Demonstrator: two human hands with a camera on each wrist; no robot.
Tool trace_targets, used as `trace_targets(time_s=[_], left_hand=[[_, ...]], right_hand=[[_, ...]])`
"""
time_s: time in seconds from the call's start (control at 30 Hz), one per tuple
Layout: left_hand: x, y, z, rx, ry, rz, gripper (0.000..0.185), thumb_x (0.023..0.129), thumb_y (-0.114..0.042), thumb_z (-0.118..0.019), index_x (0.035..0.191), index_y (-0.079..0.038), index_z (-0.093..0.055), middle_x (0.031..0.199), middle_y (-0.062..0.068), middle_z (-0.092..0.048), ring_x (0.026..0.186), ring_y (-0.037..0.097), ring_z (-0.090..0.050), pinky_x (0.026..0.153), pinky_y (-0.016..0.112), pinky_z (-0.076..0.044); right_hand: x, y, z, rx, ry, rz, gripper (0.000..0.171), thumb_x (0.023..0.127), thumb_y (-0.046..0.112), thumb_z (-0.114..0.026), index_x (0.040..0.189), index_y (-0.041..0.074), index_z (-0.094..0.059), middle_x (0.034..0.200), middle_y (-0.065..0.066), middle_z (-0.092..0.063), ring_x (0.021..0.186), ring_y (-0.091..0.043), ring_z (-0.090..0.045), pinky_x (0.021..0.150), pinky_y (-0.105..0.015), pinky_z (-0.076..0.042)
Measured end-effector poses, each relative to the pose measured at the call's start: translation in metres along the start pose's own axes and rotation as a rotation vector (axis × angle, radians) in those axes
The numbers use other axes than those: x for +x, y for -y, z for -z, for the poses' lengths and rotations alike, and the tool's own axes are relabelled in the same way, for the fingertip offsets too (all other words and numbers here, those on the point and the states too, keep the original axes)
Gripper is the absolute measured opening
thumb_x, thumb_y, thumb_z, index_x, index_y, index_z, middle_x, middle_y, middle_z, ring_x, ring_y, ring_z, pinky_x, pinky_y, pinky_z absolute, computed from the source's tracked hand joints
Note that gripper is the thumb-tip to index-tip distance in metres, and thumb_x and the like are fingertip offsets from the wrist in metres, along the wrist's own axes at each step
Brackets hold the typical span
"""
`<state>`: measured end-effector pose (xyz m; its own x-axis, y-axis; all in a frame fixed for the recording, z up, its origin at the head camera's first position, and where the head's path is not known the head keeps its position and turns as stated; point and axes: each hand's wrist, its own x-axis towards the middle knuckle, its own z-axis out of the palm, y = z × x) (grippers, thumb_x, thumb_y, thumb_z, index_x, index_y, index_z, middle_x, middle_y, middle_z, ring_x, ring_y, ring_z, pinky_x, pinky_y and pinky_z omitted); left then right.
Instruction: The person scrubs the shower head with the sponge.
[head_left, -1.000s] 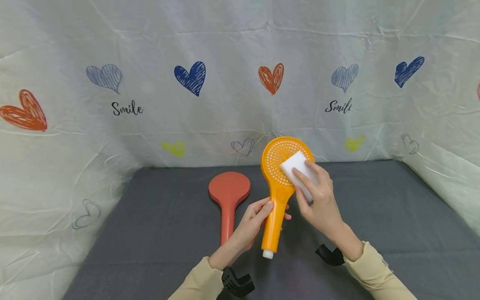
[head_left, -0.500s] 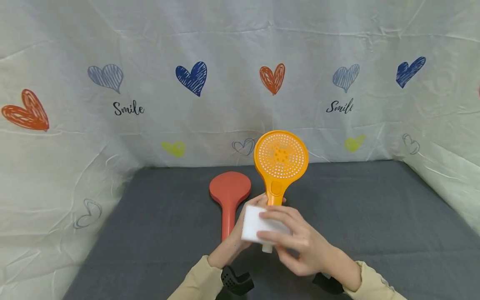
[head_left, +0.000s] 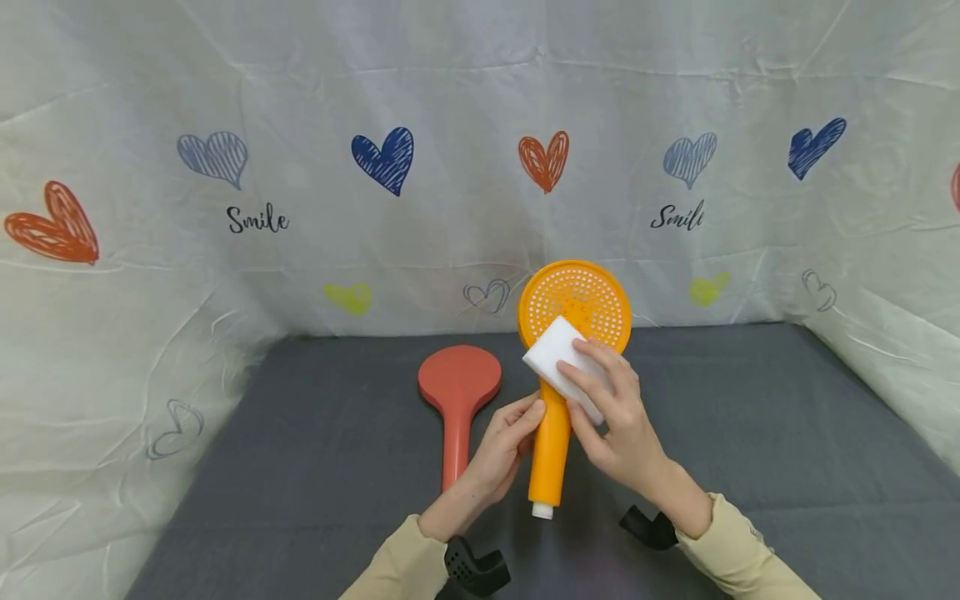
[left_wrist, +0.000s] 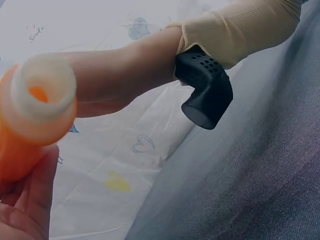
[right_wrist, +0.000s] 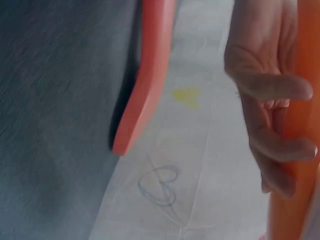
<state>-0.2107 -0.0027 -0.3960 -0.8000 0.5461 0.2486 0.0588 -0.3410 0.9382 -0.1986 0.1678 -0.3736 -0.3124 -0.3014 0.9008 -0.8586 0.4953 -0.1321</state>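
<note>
Above the grey table (head_left: 750, 417) our left hand (head_left: 504, 446) holds the orange shower head (head_left: 570, 333) upright by its handle; our right hand (head_left: 615, 417), low half a second ago, has brought the pinched white sponge (head_left: 551, 354) back up onto the perforated face, so wiping continues

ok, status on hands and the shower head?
Left hand grips orange shower head handle. Right hand presses white sponge on its face. Nothing in the way.

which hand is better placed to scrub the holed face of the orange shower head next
Right. The right hand already grips the white sponge against the lower edge of the orange shower head. The left hand grips the handle, steadying it upright.
</note>
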Motion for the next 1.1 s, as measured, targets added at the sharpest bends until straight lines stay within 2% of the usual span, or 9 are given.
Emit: trace_targets(time_s=[0.07, 0.13, 0.3, 0.47, 0.57, 0.67, 0.83, 0.97, 1.1], left_hand=[[0.0, 0.0, 0.001, 0.017, 0.005, -0.008, 0.041, 0.101, -0.019, -0.038, 0.127, 0.012, -0.044, 0.094, 0.002, -0.059, 0.077, 0.011, -0.057, 0.071, 0.023, -0.049], [0.0, 0.0, 0.001, 0.011, -0.009, -0.008, 0.042, 0.101, -0.019, -0.038, 0.127, 0.013, -0.043, 0.095, 0.001, -0.059, 0.079, 0.011, -0.057, 0.072, 0.023, -0.049], [-0.002, -0.007, 0.004, -0.105, -0.037, -0.04, 0.043, 0.1, -0.019, -0.039, 0.127, 0.014, -0.041, 0.103, -0.004, -0.062, 0.087, 0.009, -0.058, 0.076, 0.023, -0.048], [-0.002, -0.012, 0.005, -0.206, 0.041, -0.109, 0.037, 0.102, -0.016, -0.027, 0.129, 0.001, -0.045, 0.106, -0.001, -0.059, 0.081, 0.01, -0.058, 0.072, 0.022, -0.049], [-0.001, -0.01, 0.002, -0.188, 0.003, -0.084, 0.034, 0.103, -0.024, -0.029, 0.124, -0.006, -0.048, 0.1, -0.002, -0.058, 0.078, 0.009, -0.057, 0.072, 0.022, -0.049], [-0.002, -0.006, -0.001, -0.109, -0.069, -0.01, 0.036, 0.102, -0.035, -0.031, 0.119, -0.008, -0.048, 0.091, 0.0, -0.056, 0.07, 0.009, -0.056, 0.066, 0.023, -0.049], [-0.002, -0.004, -0.004, 0.009, -0.094, 0.054, 0.049, 0.102, -0.04, -0.029, 0.119, 0.003, -0.046, 0.087, 0.006, -0.054, 0.055, 0.01, -0.055, 0.055, 0.022, -0.049], [-0.001, -0.005, -0.004, -0.002, -0.114, 0.041, 0.048, 0.102, -0.034, -0.033, 0.121, 0.009, -0.045, 0.086, 0.005, -0.055, 0.057, 0.01, -0.057, 0.057, 0.022, -0.051], [0.0, -0.007, -0.001, -0.02, -0.166, -0.011, 0.037, 0.1, -0.017, -0.041, 0.118, 0.015, -0.048, 0.083, 0.002, -0.06, 0.066, 0.01, -0.06, 0.061, 0.022, -0.052]], right_hand=[[-0.001, 0.002, -0.001, -0.005, 0.009, -0.055, 0.033, 0.095, 0.023, -0.049, 0.118, 0.002, -0.059, 0.131, -0.023, -0.043, 0.123, -0.039, -0.036, 0.102, -0.041, -0.026], [-0.005, 0.007, -0.001, 0.03, 0.03, -0.044, 0.033, 0.095, 0.022, -0.049, 0.119, 0.002, -0.059, 0.131, -0.024, -0.042, 0.123, -0.039, -0.036, 0.103, -0.041, -0.027], [-0.021, 0.028, -0.003, 0.208, 0.15, 0.126, 0.03, 0.093, 0.012, -0.047, 0.117, 0.0, -0.059, 0.128, -0.028, -0.043, 0.122, -0.041, -0.036, 0.105, -0.043, -0.029], [-0.03, 0.039, -0.002, 0.266, 0.263, 0.246, 0.029, 0.09, 0.009, -0.046, 0.114, 0.0, -0.06, 0.126, -0.026, -0.045, 0.121, -0.04, -0.038, 0.104, -0.043, -0.03], [-0.027, 0.031, -0.004, 0.221, 0.218, 0.233, 0.028, 0.091, 0.01, -0.048, 0.114, 0.001, -0.06, 0.125, -0.027, -0.045, 0.121, -0.04, -0.039, 0.104, -0.042, -0.031], [-0.022, 0.018, -0.007, 0.129, 0.119, 0.164, 0.028, 0.093, 0.012, -0.05, 0.116, 0.0, -0.059, 0.126, -0.029, -0.044, 0.122, -0.042, -0.037, 0.105, -0.04, -0.03], [-0.015, 0.004, -0.01, -0.021, -0.02, 0.038, 0.03, 0.095, 0.016, -0.051, 0.118, -0.002, -0.057, 0.128, -0.03, -0.04, 0.122, -0.045, -0.033, 0.106, -0.037, -0.029], [-0.017, 0.011, -0.01, 0.051, -0.012, 0.034, 0.03, 0.094, 0.017, -0.052, 0.117, -0.003, -0.057, 0.126, -0.031, -0.04, 0.122, -0.043, -0.035, 0.105, -0.035, -0.03], [-0.024, 0.029, -0.008, 0.186, 0.087, 0.149, 0.027, 0.092, 0.012, -0.052, 0.115, -0.002, -0.058, 0.122, -0.032, -0.043, 0.12, -0.041, -0.038, 0.104, -0.036, -0.032]])
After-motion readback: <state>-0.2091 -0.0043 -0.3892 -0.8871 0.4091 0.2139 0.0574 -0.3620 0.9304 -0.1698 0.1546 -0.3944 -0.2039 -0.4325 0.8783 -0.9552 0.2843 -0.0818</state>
